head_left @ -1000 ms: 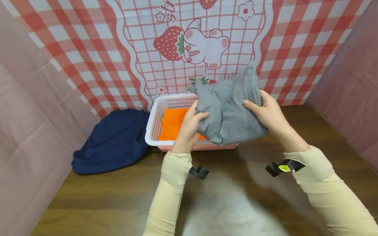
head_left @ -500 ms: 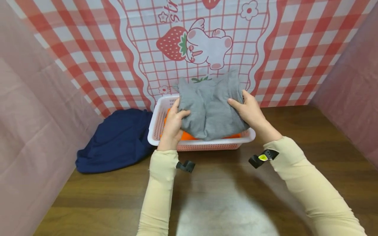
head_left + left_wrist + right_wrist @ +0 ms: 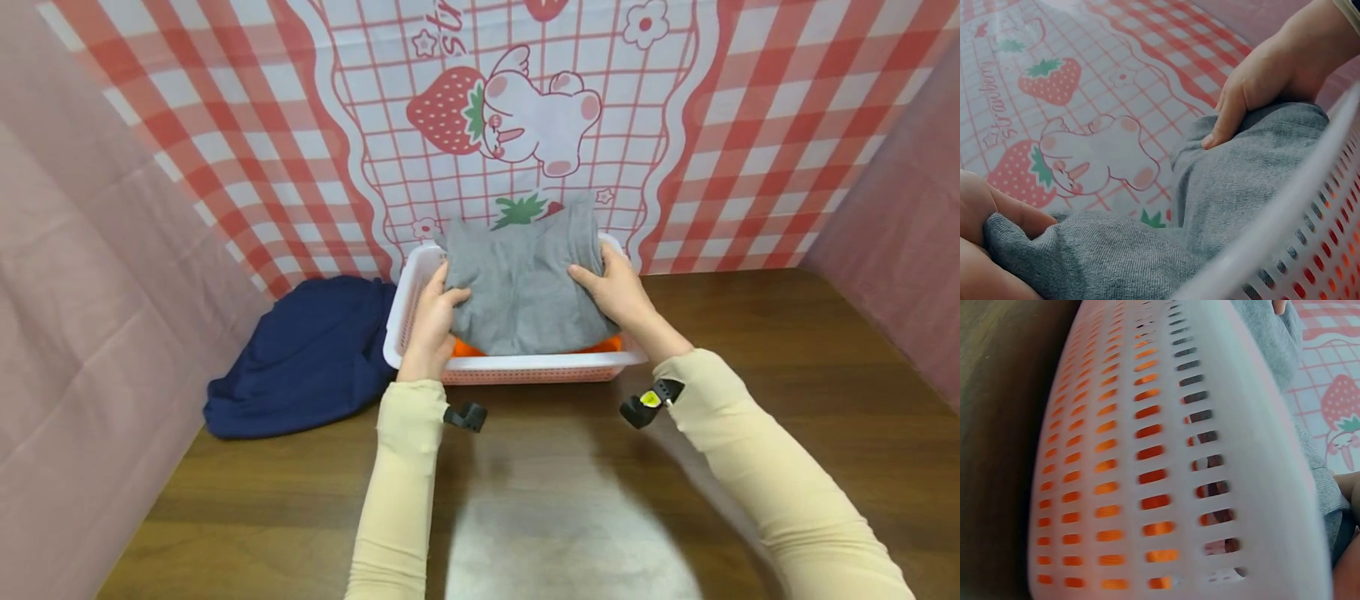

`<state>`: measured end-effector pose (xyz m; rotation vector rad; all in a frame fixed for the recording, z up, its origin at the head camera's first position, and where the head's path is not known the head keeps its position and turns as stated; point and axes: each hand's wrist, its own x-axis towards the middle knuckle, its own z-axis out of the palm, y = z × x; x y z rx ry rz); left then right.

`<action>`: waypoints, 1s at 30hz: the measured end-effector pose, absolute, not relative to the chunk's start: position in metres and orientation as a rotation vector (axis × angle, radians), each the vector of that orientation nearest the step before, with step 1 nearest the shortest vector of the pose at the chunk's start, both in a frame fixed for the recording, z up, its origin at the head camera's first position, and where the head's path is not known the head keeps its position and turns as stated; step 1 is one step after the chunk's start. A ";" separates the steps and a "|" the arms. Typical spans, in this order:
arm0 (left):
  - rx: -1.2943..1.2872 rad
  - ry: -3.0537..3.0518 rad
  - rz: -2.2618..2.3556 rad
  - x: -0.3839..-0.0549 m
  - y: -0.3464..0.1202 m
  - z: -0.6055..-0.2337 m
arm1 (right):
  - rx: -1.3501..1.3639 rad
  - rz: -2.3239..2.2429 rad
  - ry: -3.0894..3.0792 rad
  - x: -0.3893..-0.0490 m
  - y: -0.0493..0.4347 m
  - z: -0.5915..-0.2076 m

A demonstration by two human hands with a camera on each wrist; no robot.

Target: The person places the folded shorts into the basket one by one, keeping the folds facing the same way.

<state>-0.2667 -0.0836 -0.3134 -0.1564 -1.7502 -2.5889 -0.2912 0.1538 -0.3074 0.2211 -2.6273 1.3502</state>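
Observation:
A folded grey cloth garment (image 3: 517, 292) is held between both hands, over and partly inside a white-rimmed pink plastic basket (image 3: 540, 363). My left hand (image 3: 431, 325) grips its left edge, thumb on the near face. On the opposite edge, my right hand (image 3: 622, 292) pinches the fabric between thumb and fingers. Orange cloth (image 3: 603, 344) shows beneath the grey garment, inside the basket. In the left wrist view, the right hand (image 3: 1272, 75) grips the grey fabric (image 3: 1247, 169) behind the basket rim. The right wrist view is mostly filled by the perforated basket wall (image 3: 1129, 456).
A navy blue cloth item (image 3: 307, 358) lies in a heap left of the basket on the brown wooden table (image 3: 300, 500). Behind the basket hangs a red-checked strawberry-print cloth (image 3: 540, 108). Pink drapes (image 3: 97, 275) stand at both sides.
Both hands have carried the grey garment leftward and lower, from above the basket's right part to its middle, down into it. The navy cloth stays beside the basket.

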 end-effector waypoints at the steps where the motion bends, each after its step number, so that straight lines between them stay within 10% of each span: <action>1: -0.147 -1.752 -2.591 -0.267 -0.083 -0.316 | 0.223 1.341 -2.633 -0.292 0.155 -0.310; 21: 0.403 -2.182 -2.356 -0.278 -0.088 -0.325 | 0.125 1.088 -2.886 -0.291 0.159 -0.326; 30: 0.271 -2.203 -2.349 -0.282 -0.087 -0.329 | 0.223 1.196 -2.797 -0.291 0.159 -0.330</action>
